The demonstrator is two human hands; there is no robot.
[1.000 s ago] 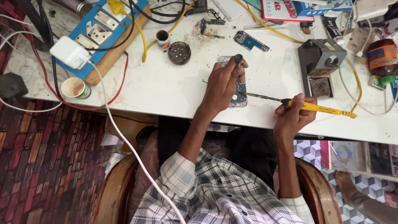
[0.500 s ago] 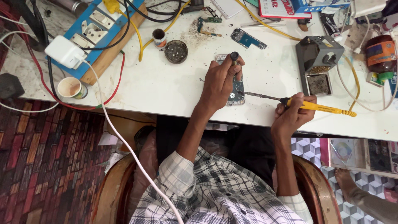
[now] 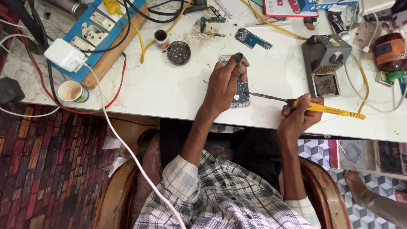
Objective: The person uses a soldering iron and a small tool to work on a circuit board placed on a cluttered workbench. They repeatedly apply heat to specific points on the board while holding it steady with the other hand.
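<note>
- Left hand [image 3: 224,87]: curled over an opened phone [image 3: 240,94] that lies near the front edge of the worktop [image 3: 169,91], about midway along it; thumb and fingertips pinch a small dark tool [image 3: 238,57] held upright above the phone's far end.
- Right hand [image 3: 299,116]: closed around the yellow handle of a soldering iron [image 3: 322,108], at the front edge, right of the phone; the dark tip points left and meets the phone's right side.
- Iron's cord: yellow, running off the handle toward the right edge.
- Stand [image 3: 325,63]: grey metal holder with a sponge tray, behind the right hand, well apart from the phone.
- Tin [image 3: 178,53]: round, dark, open, behind and left of the left hand; a small pot [image 3: 161,39] sits just beside it.
- Circuit board [image 3: 253,39]: blue, lying bare behind the phone.
- Socket board [image 3: 99,32]: blue on wood, at the far left corner, with a white charger [image 3: 65,55] plugged in and its white cable trailing off the front edge.
- Cup [image 3: 73,91]: paper, at the front left corner.
- Jar [image 3: 389,51]: brown, near the right edge.
</note>
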